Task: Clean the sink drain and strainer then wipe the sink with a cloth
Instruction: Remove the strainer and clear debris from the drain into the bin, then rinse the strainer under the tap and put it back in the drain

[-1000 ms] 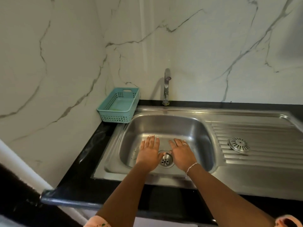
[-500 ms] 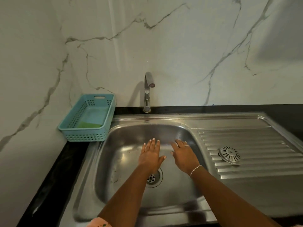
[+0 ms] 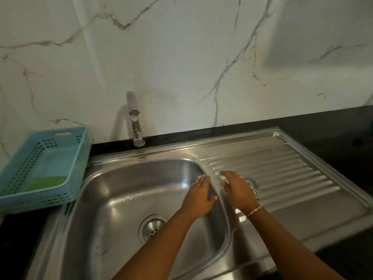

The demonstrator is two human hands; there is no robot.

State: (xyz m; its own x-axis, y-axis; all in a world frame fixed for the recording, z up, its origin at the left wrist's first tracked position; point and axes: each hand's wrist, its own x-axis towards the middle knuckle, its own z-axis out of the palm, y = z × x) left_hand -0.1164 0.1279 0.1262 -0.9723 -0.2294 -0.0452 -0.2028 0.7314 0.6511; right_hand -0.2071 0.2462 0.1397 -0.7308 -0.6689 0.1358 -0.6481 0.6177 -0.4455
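Note:
The steel sink has its round drain showing at the bottom of the bowl, partly behind my left forearm. A round metal strainer lies on the ribbed drainboard, mostly hidden under my right hand. My left hand is over the bowl's right side, fingers straight, holding nothing. My right hand reaches over the drainboard's left edge with its fingers spread above the strainer; I cannot tell whether it touches it.
A teal plastic basket stands on the black counter left of the sink, with a green cloth or sponge inside. The tap rises behind the bowl against the marble wall. Black counter borders the drainboard at right.
Both hands have lifted from beside the drain and moved right, the right hand now over the strainer on the drainboard. The view has shifted closer and to the left.

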